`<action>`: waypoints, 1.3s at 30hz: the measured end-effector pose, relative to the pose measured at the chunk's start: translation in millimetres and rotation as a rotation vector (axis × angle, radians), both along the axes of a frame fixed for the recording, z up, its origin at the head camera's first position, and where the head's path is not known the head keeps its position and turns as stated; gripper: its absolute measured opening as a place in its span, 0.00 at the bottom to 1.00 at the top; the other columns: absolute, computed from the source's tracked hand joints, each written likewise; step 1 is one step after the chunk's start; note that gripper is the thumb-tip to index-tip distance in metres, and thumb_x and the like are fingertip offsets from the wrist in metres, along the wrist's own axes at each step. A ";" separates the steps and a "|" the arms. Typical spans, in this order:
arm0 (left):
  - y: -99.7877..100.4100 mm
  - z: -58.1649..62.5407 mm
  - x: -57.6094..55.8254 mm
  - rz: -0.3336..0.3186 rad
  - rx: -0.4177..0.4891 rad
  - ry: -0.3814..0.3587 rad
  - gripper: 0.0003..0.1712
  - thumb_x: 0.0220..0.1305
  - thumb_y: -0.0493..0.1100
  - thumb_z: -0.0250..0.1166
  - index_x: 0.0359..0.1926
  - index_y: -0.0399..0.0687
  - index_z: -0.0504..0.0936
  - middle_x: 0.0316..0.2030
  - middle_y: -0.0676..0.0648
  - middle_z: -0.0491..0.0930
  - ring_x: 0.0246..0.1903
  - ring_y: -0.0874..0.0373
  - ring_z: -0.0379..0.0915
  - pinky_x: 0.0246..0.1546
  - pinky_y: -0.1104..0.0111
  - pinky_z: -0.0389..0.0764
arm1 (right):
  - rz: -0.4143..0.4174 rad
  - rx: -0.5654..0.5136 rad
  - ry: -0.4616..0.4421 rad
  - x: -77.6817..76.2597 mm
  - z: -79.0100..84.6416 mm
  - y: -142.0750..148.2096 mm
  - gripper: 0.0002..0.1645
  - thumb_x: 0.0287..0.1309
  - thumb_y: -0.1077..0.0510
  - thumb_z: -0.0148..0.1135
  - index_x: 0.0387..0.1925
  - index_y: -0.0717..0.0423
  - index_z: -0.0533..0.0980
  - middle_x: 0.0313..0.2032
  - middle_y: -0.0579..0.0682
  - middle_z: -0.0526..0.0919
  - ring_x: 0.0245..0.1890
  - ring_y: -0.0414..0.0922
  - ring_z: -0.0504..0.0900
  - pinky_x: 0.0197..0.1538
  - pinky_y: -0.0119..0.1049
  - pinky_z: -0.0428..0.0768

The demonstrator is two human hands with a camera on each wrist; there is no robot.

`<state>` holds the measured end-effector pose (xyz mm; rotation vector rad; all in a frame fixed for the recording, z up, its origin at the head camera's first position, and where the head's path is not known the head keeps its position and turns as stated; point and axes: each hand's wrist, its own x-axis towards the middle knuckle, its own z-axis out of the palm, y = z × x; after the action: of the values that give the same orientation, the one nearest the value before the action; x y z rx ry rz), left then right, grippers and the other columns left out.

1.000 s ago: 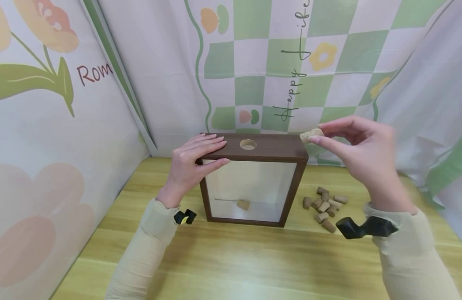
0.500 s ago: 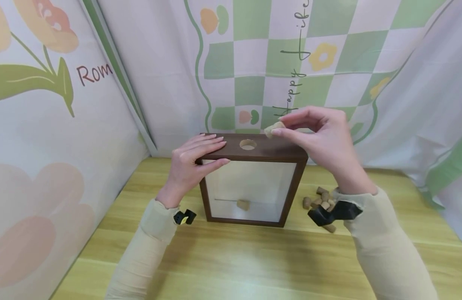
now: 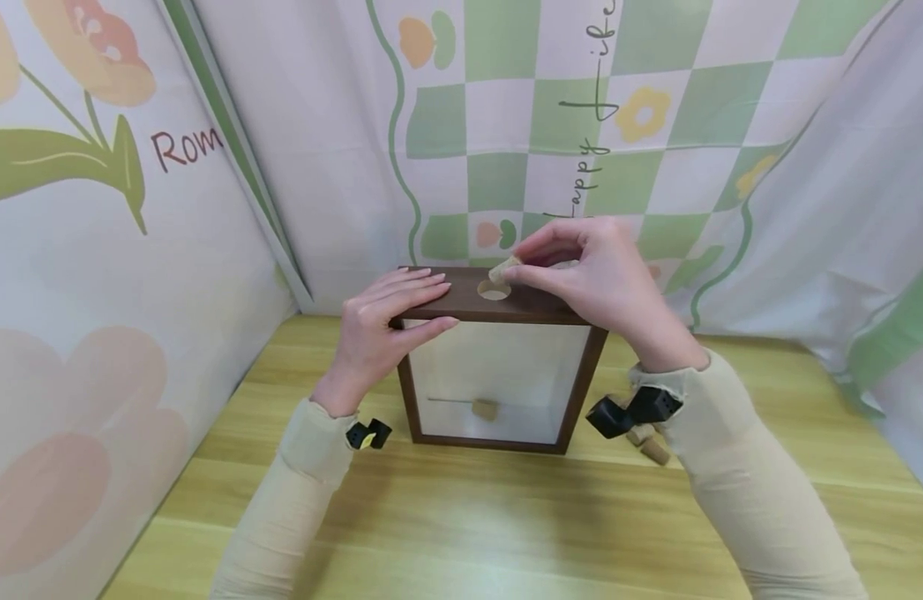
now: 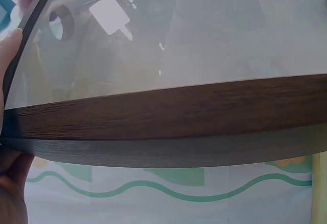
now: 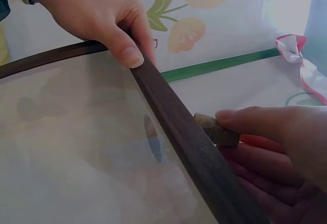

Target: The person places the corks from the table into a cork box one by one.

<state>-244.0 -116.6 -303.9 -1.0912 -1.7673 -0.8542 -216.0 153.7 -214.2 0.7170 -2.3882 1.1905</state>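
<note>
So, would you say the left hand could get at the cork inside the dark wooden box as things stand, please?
Probably not: the left hand holds the box at its left end, the clear front panel shuts off the cork, and the round hole on top looks too small for a hand.

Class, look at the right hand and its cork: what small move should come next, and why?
Probably tip the cork upright over the round hole: the right hand pinches it tilted, close to that opening, while the left hand rests on the box.
</note>
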 end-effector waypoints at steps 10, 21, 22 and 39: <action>-0.7 0.4 0.7 0.014 -0.006 -0.002 0.26 0.47 0.40 0.84 0.50 0.39 0.89 0.49 0.44 0.87 0.52 0.50 0.83 0.63 0.58 0.75 | 0.031 0.070 0.012 -2.8 -2.5 -2.8 0.14 0.54 0.50 0.80 0.40 0.51 0.89 0.35 0.43 0.89 0.34 0.37 0.87 0.39 0.29 0.86; -0.6 -0.2 -0.9 0.005 0.002 0.003 0.26 0.47 0.40 0.84 0.49 0.40 0.90 0.48 0.44 0.87 0.52 0.50 0.82 0.63 0.58 0.75 | -0.019 0.029 0.012 11.3 -1.9 12.1 0.17 0.55 0.45 0.78 0.44 0.47 0.89 0.42 0.43 0.88 0.41 0.37 0.86 0.47 0.30 0.84; -0.6 -0.1 -0.9 0.004 0.002 0.005 0.26 0.47 0.40 0.84 0.49 0.39 0.90 0.48 0.44 0.87 0.52 0.50 0.82 0.63 0.58 0.75 | -0.031 0.027 0.012 13.3 -2.0 14.5 0.17 0.55 0.45 0.78 0.44 0.46 0.89 0.42 0.42 0.88 0.41 0.37 0.86 0.47 0.29 0.84; -0.6 0.1 -0.5 -0.006 0.003 0.013 0.26 0.47 0.39 0.84 0.49 0.38 0.89 0.48 0.43 0.87 0.52 0.49 0.83 0.63 0.58 0.75 | -0.213 -0.135 -0.068 36.4 -19.4 88.7 0.21 0.58 0.54 0.77 0.52 0.56 0.86 0.46 0.43 0.89 0.46 0.35 0.85 0.46 0.19 0.77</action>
<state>-244.5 -117.2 -303.9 -1.0980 -1.7529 -0.8509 -179.7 242.4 -233.6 0.3754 -2.3411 1.2875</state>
